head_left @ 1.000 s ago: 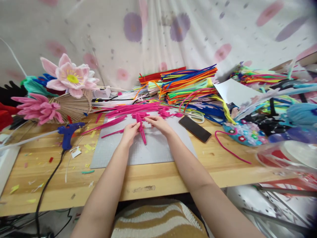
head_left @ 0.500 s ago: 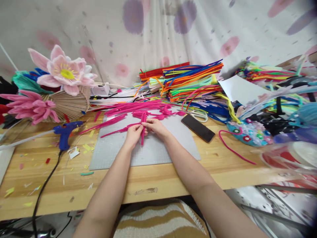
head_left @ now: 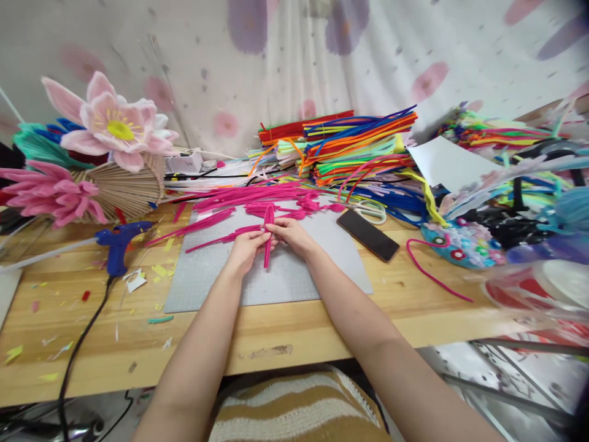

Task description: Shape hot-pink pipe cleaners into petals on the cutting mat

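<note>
Between my hands, over the grey cutting mat (head_left: 304, 276), a magenta pipe cleaner petal (head_left: 269, 215) stands lengthwise, its looped tip away from me and its stems toward me. The fingers of my left hand (head_left: 247, 248) are closed on its middle from the left. From the right, my right hand (head_left: 292, 236) pinches it at the same spot. Just beyond lie more magenta pipe cleaners (head_left: 248, 195), some straight, and several shaped magenta pieces (head_left: 308, 202). Other magenta strips (head_left: 207, 222) lie on the mat's left side.
A blue glue gun (head_left: 118, 245) with a black cord lies left among scraps. Pink pipe cleaner flowers (head_left: 117, 129) stand behind it. A phone (head_left: 368, 235) and scissors (head_left: 368, 210) lie right of the mat. Bundles of coloured pipe cleaners (head_left: 354, 147) are stacked at the back.
The camera view has shifted slightly. Both hands keep their hold on the magenta petal, which now stands a little straighter.
</note>
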Demonstrator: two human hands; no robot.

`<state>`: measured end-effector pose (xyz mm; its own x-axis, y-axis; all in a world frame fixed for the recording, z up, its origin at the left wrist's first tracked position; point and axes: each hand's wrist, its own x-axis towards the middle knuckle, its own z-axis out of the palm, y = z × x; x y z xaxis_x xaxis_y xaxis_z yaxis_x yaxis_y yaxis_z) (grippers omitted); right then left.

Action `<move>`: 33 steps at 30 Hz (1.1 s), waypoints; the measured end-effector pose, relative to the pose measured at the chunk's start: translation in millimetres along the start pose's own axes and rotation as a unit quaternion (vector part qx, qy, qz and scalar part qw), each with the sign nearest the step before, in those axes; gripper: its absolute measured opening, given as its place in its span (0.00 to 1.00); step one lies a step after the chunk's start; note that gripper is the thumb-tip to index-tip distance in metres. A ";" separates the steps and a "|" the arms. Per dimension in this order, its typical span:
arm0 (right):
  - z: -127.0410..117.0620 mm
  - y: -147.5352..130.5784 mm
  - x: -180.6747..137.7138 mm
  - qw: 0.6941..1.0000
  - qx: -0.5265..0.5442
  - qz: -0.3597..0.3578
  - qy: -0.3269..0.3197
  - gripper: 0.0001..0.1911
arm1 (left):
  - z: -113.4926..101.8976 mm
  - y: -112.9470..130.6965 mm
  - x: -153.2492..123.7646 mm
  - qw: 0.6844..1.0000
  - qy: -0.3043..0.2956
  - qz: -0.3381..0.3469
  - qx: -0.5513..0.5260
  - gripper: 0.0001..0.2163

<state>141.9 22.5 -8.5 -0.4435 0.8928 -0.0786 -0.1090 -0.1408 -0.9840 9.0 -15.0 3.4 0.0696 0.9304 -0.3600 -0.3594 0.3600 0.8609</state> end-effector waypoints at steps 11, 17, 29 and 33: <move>-2.5 -1.6 0.5 0.994 0.094 0.044 -0.033 0.16 | 2.9 0.7 2.1 0.999 0.007 -0.023 -0.041 0.01; 1.0 -3.2 -0.1 0.997 0.052 0.051 -0.028 0.16 | 3.5 -4.1 4.6 0.993 0.077 0.090 -0.019 0.32; 8.8 -2.3 -1.2 0.998 -0.006 0.022 0.051 0.15 | 0.6 -6.9 5.4 0.989 0.053 0.133 0.042 0.20; 9.3 -4.2 -2.6 0.996 -0.059 -0.008 0.060 0.17 | -2.2 -9.7 7.8 0.983 0.070 0.153 0.070 0.18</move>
<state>135.3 16.8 -2.7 -0.3320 0.9404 -0.0742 -0.0068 -0.0810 -0.9967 11.0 -11.4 -8.6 -0.1542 0.9814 -0.1141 -0.2121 0.0799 0.9740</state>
